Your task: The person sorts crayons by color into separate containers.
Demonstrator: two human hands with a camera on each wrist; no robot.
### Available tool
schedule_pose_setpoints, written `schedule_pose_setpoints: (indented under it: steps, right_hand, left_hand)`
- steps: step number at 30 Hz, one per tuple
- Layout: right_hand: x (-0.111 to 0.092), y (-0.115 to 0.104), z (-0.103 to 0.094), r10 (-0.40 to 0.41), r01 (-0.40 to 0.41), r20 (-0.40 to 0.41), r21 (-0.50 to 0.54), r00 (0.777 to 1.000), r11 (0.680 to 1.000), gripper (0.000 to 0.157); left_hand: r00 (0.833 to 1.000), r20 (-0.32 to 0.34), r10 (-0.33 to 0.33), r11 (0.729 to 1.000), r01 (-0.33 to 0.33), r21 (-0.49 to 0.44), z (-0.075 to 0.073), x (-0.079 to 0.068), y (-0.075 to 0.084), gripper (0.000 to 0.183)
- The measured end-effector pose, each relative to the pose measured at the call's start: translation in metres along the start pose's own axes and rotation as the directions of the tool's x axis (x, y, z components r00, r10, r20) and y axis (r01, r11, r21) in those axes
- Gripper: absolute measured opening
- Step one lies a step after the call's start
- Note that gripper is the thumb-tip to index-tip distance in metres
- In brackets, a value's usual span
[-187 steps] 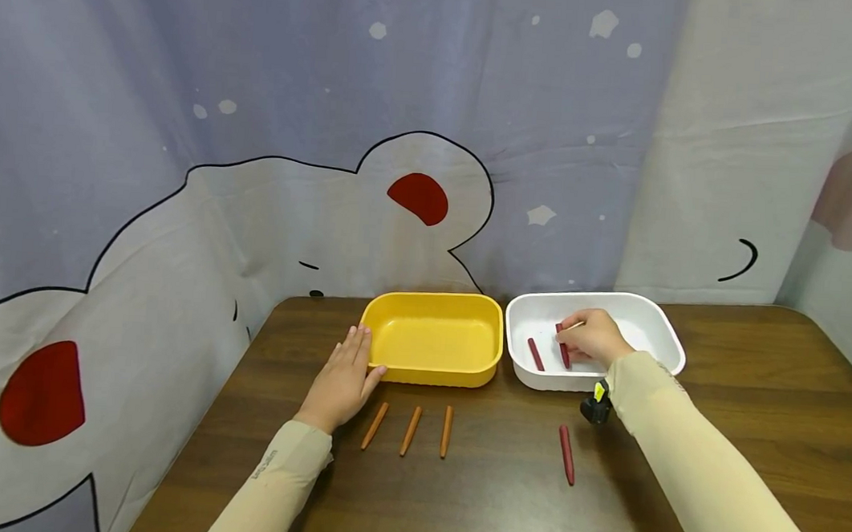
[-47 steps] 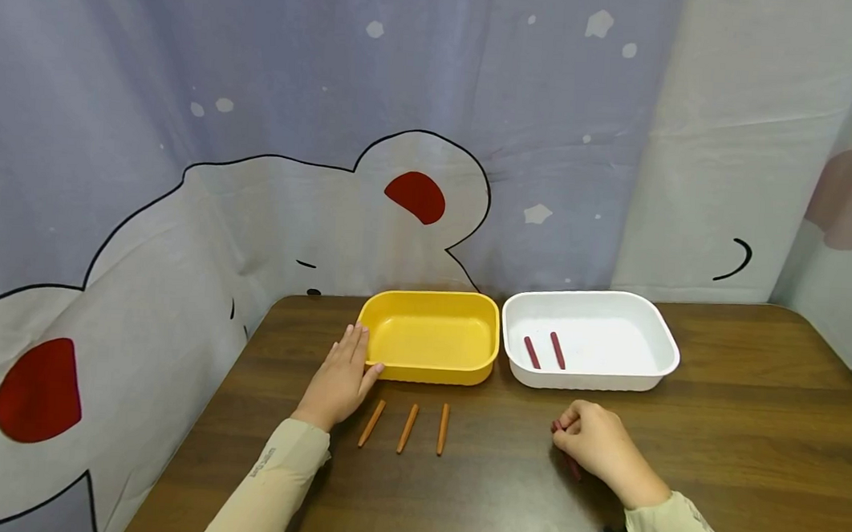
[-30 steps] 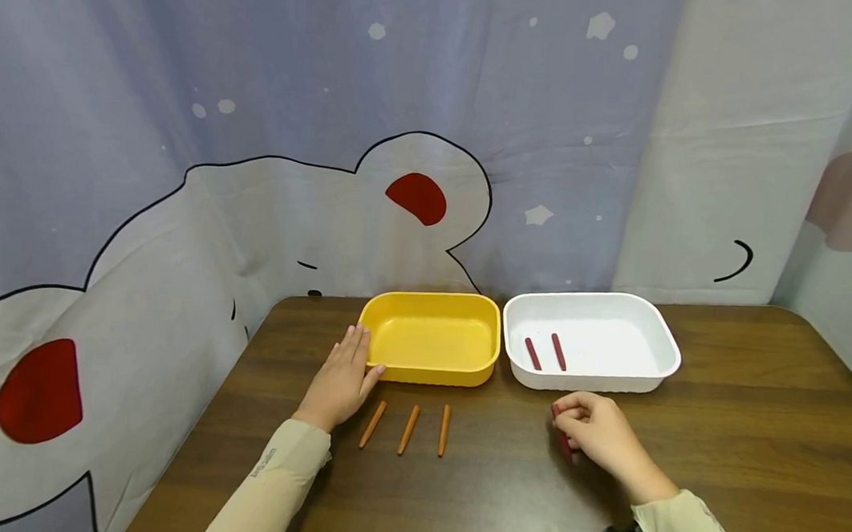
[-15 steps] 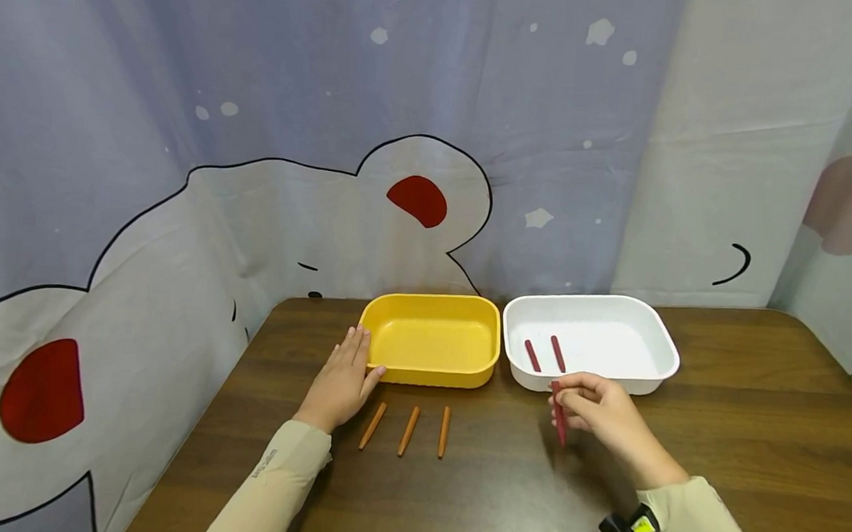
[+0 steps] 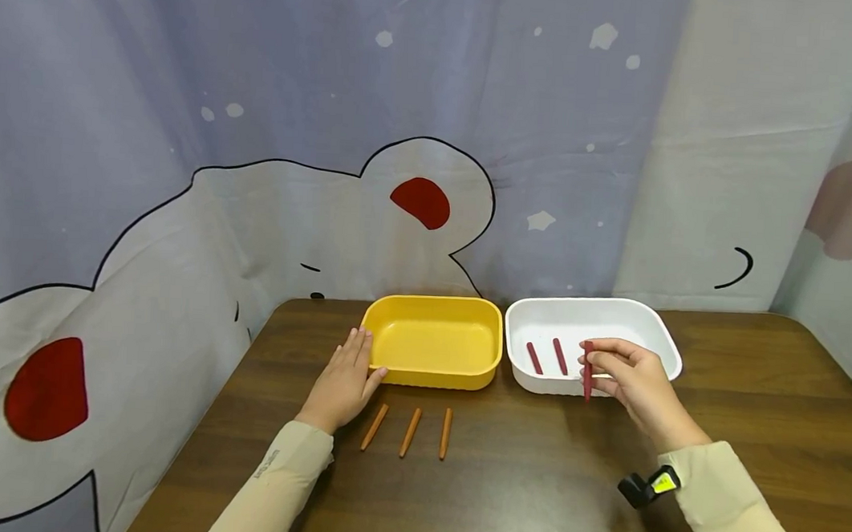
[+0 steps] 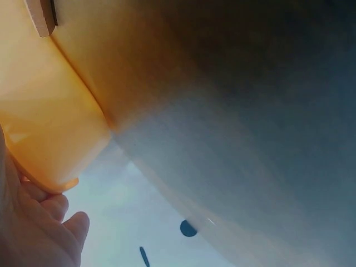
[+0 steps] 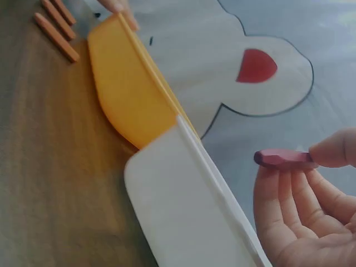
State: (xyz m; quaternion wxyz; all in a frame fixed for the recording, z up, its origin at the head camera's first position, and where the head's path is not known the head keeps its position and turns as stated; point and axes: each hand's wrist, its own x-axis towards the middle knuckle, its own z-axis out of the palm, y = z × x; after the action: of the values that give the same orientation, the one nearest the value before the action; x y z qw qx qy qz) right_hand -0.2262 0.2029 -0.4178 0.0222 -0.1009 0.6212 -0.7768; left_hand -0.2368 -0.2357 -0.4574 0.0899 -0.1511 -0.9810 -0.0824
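Note:
My right hand (image 5: 640, 386) pinches a dark red crayon (image 5: 587, 371) between thumb and fingers, over the front rim of the white tray (image 5: 653, 354). In the right wrist view that crayon (image 7: 283, 159) lies across the fingertips, above the tray's wall. Two more dark red crayons (image 5: 560, 357) lie side by side in the tray's left part. My left hand (image 5: 340, 386) rests with straight fingers against the left end of the yellow tray (image 5: 431, 376). Its fingertips (image 6: 78, 225) show at the yellow rim in the left wrist view.
Three orange-brown crayons (image 5: 410, 432) lie in a row on the wooden table (image 5: 486, 494), in front of the yellow tray. Both trays stand next to each other near the back edge. Behind them hangs a printed curtain (image 5: 313, 220).
Earlier, my right hand left a second red crayon in the white tray. It then took the red crayon from the table and raised it to the tray's front rim. The left hand stayed put.

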Motion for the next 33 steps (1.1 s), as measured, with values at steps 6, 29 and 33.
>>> schedule_pose_setpoints:
  steps: [6, 29, 33]
  right_hand:
    - [0.012, -0.007, -0.013, 0.025, -0.023, -0.042, 0.051, 0.999, 0.998, 0.023]
    - [0.056, -0.002, -0.035, 0.089, -0.112, -0.068, -0.536, 0.994, 0.837, 0.038]
    - [0.062, 0.002, -0.037, 0.127, -0.150, -0.081, -0.600, 0.989, 0.785, 0.035]
  left_hand:
    - [1.000, -0.002, 0.002, 1.000, -0.002, -0.003, 0.000, -0.001, 0.000, 0.073]
    - [1.000, -0.006, 0.002, 1.000, -0.002, 0.002, -0.001, -0.001, 0.001, 0.073]
    - [1.000, -0.005, 0.005, 1.000, -0.005, -0.001, -0.001, 0.000, 0.002, 0.073]
